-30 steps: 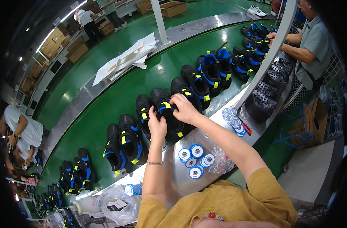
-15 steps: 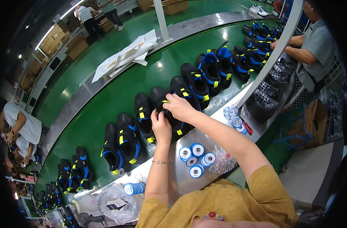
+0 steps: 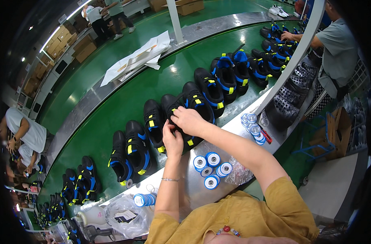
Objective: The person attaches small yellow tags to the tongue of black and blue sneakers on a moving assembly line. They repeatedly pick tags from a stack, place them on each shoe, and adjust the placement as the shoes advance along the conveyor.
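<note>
Both my hands are over a black shoe [image 3: 168, 103] with yellow tabs, on the green conveyor belt in front of me. My left hand [image 3: 173, 139] pinches at the left side of its opening. My right hand [image 3: 188, 121] is closed at the yellow tab on its tongue, fingertips partly hidden. The two hands nearly touch and cover much of the shoe's middle. A matching black shoe [image 3: 152, 110] lies close on the left, and another shoe [image 3: 191, 90] with blue sides stands right beside it.
Several blue-rimmed white spools [image 3: 211, 181] stand on the metal ledge [image 3: 185, 162], beside crumpled clear plastic [image 3: 239, 173]. More spools [image 3: 144, 199] and a plastic bag [image 3: 122, 227] are at lower left. A white post [image 3: 293, 61] rises at right, near a co-worker [image 3: 339, 44].
My right hand has shifted slightly left and down over the shoe, and the right fingers have curled closer to the left hand. The co-worker at right has reached farther over the belt.
</note>
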Demonstrator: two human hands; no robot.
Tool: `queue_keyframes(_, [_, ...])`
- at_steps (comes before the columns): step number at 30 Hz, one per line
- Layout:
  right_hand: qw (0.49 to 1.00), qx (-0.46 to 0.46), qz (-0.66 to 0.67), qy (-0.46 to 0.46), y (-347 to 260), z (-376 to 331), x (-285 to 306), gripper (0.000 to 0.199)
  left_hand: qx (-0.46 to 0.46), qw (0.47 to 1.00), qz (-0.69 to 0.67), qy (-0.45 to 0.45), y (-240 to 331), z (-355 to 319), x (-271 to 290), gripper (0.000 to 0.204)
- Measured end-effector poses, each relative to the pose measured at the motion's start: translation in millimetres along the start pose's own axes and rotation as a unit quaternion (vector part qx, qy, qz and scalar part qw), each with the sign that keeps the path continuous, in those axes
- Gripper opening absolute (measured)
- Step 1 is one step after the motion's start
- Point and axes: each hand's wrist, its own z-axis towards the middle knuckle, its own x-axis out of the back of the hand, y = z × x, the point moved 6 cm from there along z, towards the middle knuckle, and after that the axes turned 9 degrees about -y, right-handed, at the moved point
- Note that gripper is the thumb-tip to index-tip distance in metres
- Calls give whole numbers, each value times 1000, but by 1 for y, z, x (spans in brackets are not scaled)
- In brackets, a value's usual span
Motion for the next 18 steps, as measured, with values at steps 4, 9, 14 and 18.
queue_keyframes(4, [997, 46, -59, 26, -10, -11, -3, 29, 4, 1000, -18, -9, 7, 8, 4, 35])
queue_keyframes(9, [996, 7, 64, 61, -8, -30, 17, 23, 15, 984, 159, -75, 33, 24, -2, 43])
queue_keyframes(14, [887, -177, 408, 126, 30, -53, 17, 22, 8, 956, 289, -49, 29, 33, -10, 22])
queue_keyframes(18, [717, -306, 625, 39, 41, -49, 10, 41, -10, 976, 214, 34, 18, 8, 7, 30])
